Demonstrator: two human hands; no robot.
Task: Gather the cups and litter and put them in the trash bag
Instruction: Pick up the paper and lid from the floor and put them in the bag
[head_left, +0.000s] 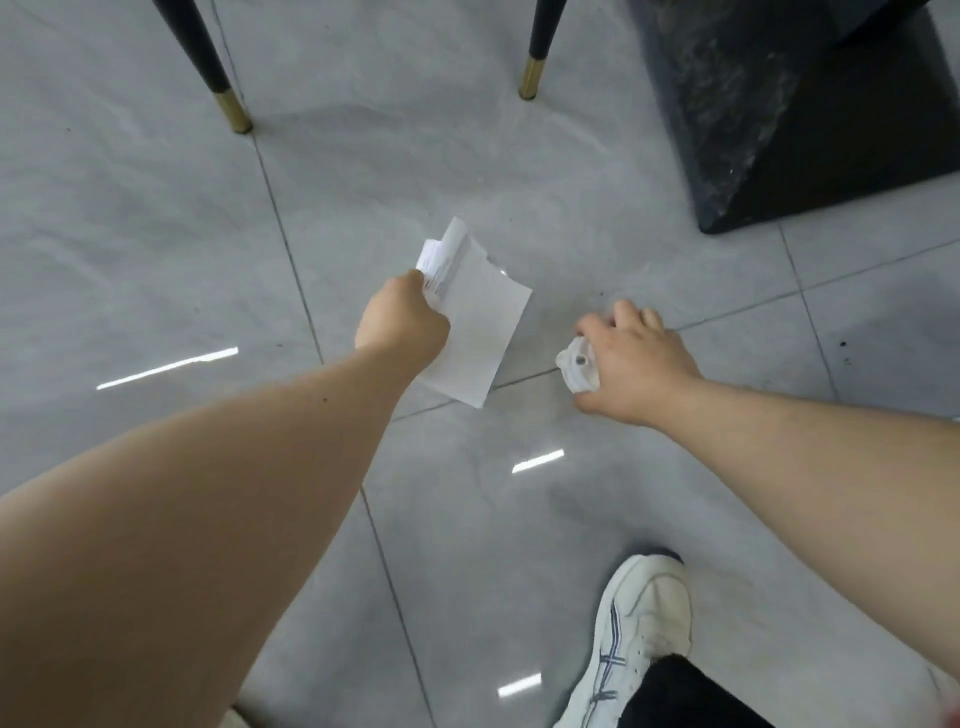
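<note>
While we bend over the grey tiled floor (156, 208), these are our notes, from left to right.

Chair legs: two black legs with brass tips (228, 106) stand at the far left and centre, well clear of our reach.

Left hand: our left hand (402, 325) has its grip closed on a bundle of white paper scraps (475, 322), pinched at one end so the rest hangs loose below the fist.

Paper, look: thin, creased sheets, one with faint print near the fingers; we judge it light and floppy, likely to slip if we loosen the pinch.

Right hand: our right hand (636, 364) is curled down over a small white lid-like piece of litter (579, 371), fingers wrapped around it at floor level; whether it is off the tile we cannot tell.

Doing it well: we should close firmly on the white piece before lifting, and keep the paper bunched tight.

Dark block: a black marbled base (779, 130) sits beyond, far right.

Shoe: a white sneaker (636, 634) is planted near us.

Trash bag: not in view.
</note>
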